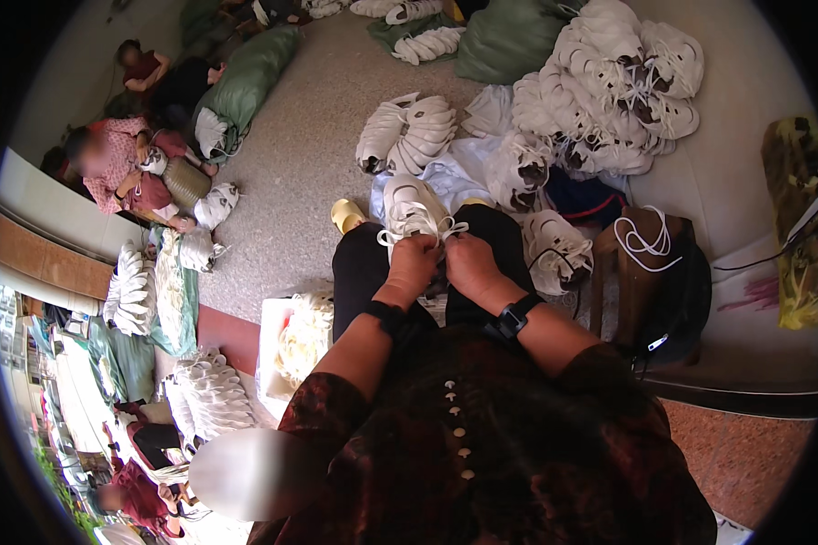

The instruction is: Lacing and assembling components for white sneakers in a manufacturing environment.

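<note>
A white shoe rests between my knees, its toe pointing away from me. White shoelace runs across its front, with loops standing out on both sides. My left hand is closed, its fingertips pinching the lace near the middle of the shoe. Close beside it, my right hand also pinches the lace, fingers bent inward. The hands cover the rear part of the shoe and the exact point where the lace crosses.
By my right knee lie white shoes; a big pile rises beyond. Stacked white shoes sit ahead. A box of laces stands at my left, a black bag at my right. Another person sits far left.
</note>
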The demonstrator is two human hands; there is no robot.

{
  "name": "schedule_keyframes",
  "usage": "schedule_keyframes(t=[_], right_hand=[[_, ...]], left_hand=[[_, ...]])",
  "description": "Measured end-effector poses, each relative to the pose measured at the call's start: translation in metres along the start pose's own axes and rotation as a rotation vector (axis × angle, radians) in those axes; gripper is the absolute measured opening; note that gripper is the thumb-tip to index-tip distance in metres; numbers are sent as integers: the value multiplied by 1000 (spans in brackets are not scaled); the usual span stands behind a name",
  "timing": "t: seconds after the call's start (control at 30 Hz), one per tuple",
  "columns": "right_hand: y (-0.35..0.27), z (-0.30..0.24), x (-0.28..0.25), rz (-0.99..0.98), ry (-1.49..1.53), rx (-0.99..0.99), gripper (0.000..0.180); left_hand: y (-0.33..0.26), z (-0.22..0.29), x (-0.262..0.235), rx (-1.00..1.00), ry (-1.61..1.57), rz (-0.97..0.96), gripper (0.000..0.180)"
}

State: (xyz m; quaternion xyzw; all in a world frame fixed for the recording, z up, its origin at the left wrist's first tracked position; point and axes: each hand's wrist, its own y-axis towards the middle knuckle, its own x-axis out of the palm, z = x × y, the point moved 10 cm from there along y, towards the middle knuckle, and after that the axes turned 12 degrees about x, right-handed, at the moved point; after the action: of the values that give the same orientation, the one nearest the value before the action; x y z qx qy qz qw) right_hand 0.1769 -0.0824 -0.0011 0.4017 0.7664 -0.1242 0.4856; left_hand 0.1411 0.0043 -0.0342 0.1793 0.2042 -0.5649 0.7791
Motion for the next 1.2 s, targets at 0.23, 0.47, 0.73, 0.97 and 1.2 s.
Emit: schedule_keyframes(t=[0.23,0.47,0.73,0.97,1.2], right_hand=[[4,11,3,57,16,47,7],[7,-16,-21,101,-9,26,12],[21,-33,62,-468,579,109,7],[18,-33,76,-608,894,346,6],[13,-28,76,-632,955,405,15]], left_hand=[[3,28,-11,193,498,5,12],[-58,-28,-83,41,52,134,7],[-84,-64,-136,188,-1107,1026,4],[-58,-75,-90,-123,-812,681,6],[-40,-68,-80,-109,-561,521,17]])
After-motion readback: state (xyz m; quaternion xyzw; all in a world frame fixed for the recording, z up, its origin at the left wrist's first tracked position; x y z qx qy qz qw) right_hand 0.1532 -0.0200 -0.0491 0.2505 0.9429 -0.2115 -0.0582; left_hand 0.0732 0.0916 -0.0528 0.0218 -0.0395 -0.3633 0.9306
